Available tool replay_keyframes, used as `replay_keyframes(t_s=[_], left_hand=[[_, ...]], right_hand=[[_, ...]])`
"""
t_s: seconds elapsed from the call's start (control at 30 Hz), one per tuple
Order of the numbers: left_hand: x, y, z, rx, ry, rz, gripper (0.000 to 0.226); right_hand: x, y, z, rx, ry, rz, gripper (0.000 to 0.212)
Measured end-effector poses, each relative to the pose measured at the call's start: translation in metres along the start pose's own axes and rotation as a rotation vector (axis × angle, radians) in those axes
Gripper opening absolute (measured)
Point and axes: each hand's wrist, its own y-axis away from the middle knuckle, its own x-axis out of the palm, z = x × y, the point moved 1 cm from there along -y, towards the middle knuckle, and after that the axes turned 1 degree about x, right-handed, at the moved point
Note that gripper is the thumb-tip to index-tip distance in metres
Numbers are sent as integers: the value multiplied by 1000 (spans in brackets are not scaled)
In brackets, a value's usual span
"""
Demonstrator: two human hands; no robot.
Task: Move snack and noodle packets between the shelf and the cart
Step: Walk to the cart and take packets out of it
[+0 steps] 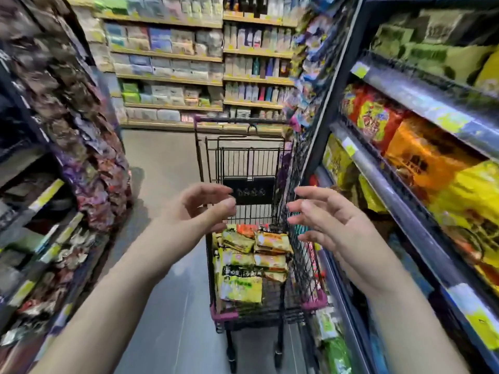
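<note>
Head view, looking down a shop aisle: both bare forearms reach in from the bottom corners and meet near the middle of the frame. The left hand sits left of centre with its fingers loosely curved and apart, holding nothing. The right hand sits right of centre, facing it, its fingers likewise spread and slightly bent, also holding nothing. The two hands are apart from each other and touch nothing.

Between and below them stands the cart, a dark wire trolley with purple trim, its basket running from centre frame down to lower centre. A black plate hangs on its far wire wall. Inside the basket lie the noodle packets, yellow-green ones on the left and orange-yellow ones on the right, stacked flat in overlapping rows.

The shelf fills the right side of the frame, just beside the cart, with yellow price tags on its rails. On it stand red packets, orange packets and yellow ones lower right. Along the left edge, dark snack packets hang in blurred rows. Back shelves with pale packs and bottles cross the top centre, beyond the grey floor.
</note>
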Motion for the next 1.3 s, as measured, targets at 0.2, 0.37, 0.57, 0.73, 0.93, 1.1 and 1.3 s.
replay_keyframes(t_s=[0.2,0.37,0.57,0.73,0.93,1.1,1.3], left_hand=[[-21,-105,47,-116,7,44,45],[-25,-165,103,-227,-15,44,50],[-22,-219,167,-357,-89,-6,55],[-9,-257,223,-469,-200,-43,58],[-1,-298,303,-611,-369,-23,42],[10,-328,387,-748,-481,42,47],[21,-354,480,-892,-861,29,82]], right_hand=[[-1,-94,-38,92,4,-17,36],[-26,-150,-83,181,-15,-80,40],[-62,-208,-143,303,-27,-74,42],[-79,-263,-197,391,-19,-12,51],[-95,-315,-275,477,13,26,61],[-114,-336,-357,568,101,-58,50],[-130,-333,-440,643,232,-214,27]])
